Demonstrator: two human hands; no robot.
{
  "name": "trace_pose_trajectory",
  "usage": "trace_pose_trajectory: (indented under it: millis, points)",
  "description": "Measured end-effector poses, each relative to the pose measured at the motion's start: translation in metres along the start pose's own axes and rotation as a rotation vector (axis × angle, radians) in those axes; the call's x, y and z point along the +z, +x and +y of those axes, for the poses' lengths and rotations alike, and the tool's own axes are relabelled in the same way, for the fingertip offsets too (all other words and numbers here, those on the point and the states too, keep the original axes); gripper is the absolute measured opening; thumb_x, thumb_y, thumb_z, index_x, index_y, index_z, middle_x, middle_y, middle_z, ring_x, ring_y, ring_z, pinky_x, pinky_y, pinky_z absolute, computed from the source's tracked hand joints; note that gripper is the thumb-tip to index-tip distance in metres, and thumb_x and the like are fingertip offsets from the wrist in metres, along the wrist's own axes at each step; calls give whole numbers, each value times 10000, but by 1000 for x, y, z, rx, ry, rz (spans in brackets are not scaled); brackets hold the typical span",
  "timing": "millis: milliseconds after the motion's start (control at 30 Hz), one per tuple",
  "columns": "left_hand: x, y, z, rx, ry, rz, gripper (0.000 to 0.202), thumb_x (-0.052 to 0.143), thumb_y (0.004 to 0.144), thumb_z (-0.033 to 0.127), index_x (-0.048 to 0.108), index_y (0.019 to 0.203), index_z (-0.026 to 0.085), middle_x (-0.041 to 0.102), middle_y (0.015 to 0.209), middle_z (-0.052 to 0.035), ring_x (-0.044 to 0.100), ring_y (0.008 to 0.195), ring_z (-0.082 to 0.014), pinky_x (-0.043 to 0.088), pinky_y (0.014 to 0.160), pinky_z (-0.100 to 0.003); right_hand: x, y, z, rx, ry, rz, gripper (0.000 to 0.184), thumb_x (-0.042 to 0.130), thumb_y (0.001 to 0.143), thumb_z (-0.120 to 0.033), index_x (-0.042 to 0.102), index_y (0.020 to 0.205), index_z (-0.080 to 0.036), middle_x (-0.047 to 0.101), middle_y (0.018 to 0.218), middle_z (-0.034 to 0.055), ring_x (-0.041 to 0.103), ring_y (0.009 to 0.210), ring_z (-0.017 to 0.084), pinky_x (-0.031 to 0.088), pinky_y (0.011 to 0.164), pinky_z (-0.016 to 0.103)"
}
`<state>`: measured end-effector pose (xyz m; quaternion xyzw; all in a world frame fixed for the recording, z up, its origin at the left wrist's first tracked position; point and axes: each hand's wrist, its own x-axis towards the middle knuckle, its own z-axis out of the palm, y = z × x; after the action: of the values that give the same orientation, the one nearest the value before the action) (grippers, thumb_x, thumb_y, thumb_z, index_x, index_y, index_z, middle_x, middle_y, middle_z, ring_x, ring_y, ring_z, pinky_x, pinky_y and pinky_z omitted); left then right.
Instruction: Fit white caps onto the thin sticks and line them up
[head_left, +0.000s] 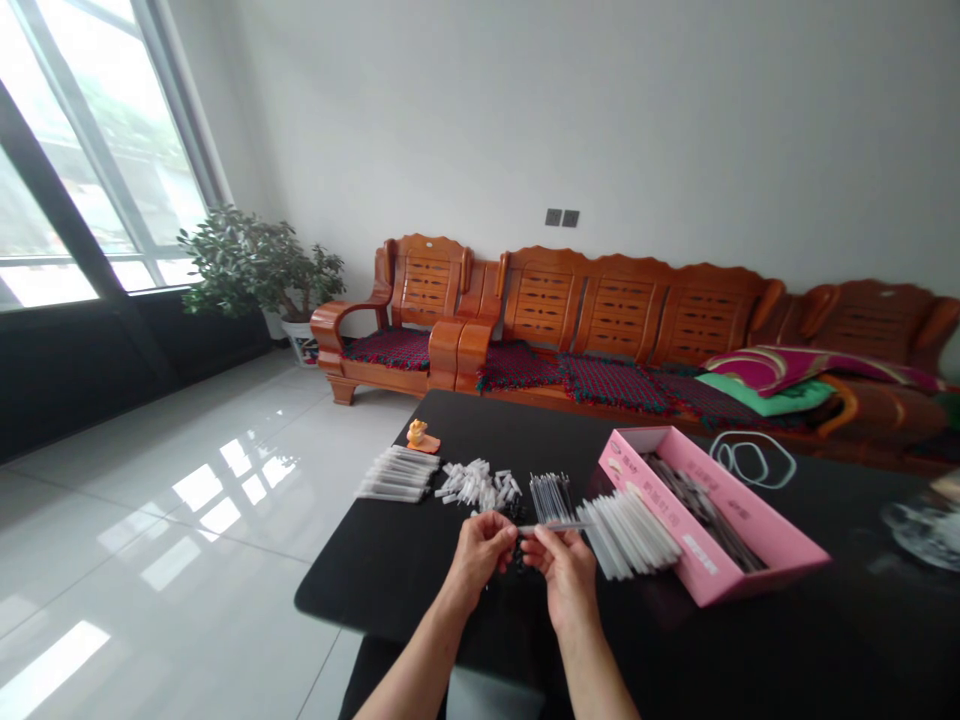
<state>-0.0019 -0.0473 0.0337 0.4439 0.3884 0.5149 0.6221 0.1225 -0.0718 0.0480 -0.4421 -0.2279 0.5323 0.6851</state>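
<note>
Both my hands are raised over the near edge of a black table [390, 570]. My right hand [564, 570] pinches a thin clear pen barrel [559, 525] that lies level and points right. My left hand [484, 550] is closed in a pinch at the barrel's left end, on a small part I cannot make out. Just beyond my hands lie a row of thin refills [550, 495], a heap of small white caps [480, 485], a stack of clear tubes [397, 475] at the left and a fan of white barrels [626, 535] at the right.
A pink box [750, 535] holding dark pens sits to the right, with white loops [752, 458] behind it. A small orange figure [420, 437] stands at the table's far left. Wooden sofas [600, 320], a potted plant [259, 265] and a tiled floor lie beyond.
</note>
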Motion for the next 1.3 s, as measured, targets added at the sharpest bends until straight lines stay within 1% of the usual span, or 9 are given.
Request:
trace_pose_trajectory:
  millis: [67, 167, 233, 333, 533, 733, 933, 1133, 1300]
  points:
    - [0, -1, 2, -11, -13, -5, 394, 773, 643, 468, 621, 735, 117, 582, 533, 5, 505, 420, -79, 400, 380, -167, -1, 0, 0, 2, -1, 3, 389, 862, 564, -266, 576, 802, -150, 714, 612, 28, 680, 520, 171, 535, 435, 210]
    - [0, -3, 2, -52, -11, 9, 428, 712, 692, 532, 625, 759, 118, 612, 610, -17, 530, 443, -88, 405, 365, -173, -1, 0, 1, 5, -1, -1, 399, 864, 562, -273, 572, 804, -152, 721, 625, 35, 679, 520, 170, 538, 434, 214]
    - [0, -3, -1, -64, 8, 3, 449, 672, 718, 563, 612, 705, 117, 594, 582, -11, 501, 407, -78, 367, 334, -167, -2, 0, 1, 6, -2, -4, 402, 866, 560, -277, 574, 806, -151, 722, 629, 36, 680, 523, 171, 540, 435, 217]
    - [-1, -2, -6, -37, 27, -6, 427, 704, 700, 532, 596, 662, 120, 569, 525, 7, 472, 378, -68, 341, 330, -162, -3, 0, 3, 9, -7, 0, 395, 863, 566, -275, 579, 809, -149, 720, 621, 34, 679, 523, 169, 541, 436, 215]
    - [-3, -2, -9, -11, 42, -4, 379, 762, 662, 461, 613, 710, 115, 565, 496, 15, 487, 401, -79, 393, 359, -172, -8, 2, 7, 22, -7, 7, 371, 846, 594, -257, 573, 817, -143, 722, 620, 46, 676, 522, 161, 534, 441, 206]
    - [-4, -2, -12, -29, 55, -1, 436, 673, 732, 538, 578, 664, 118, 579, 539, -4, 480, 382, -71, 358, 316, -160, -9, 3, 10, 43, -18, 10, 388, 851, 583, -258, 564, 817, -143, 724, 625, 47, 673, 515, 162, 528, 426, 206]
    - [-6, -1, -18, -6, 57, 7, 382, 738, 688, 469, 581, 668, 121, 553, 489, 18, 461, 376, -67, 368, 335, -161, -12, 4, 13, 54, -23, 19, 393, 854, 574, -266, 566, 813, -144, 718, 610, 44, 671, 508, 164, 529, 424, 210]
    - [-5, -3, -17, 10, 32, -29, 347, 779, 645, 413, 603, 696, 118, 557, 485, 17, 469, 399, -74, 387, 360, -168, -12, 3, 14, 66, -38, 32, 374, 852, 568, -279, 576, 781, -145, 705, 595, 28, 662, 506, 154, 523, 424, 205]
    - [-8, -3, -15, 20, 107, -3, 324, 737, 682, 408, 633, 756, 111, 570, 515, 6, 502, 422, -96, 413, 370, -183, -16, 3, 11, 69, -63, 45, 352, 830, 571, -307, 576, 755, -147, 698, 584, 30, 641, 478, 145, 504, 409, 201]
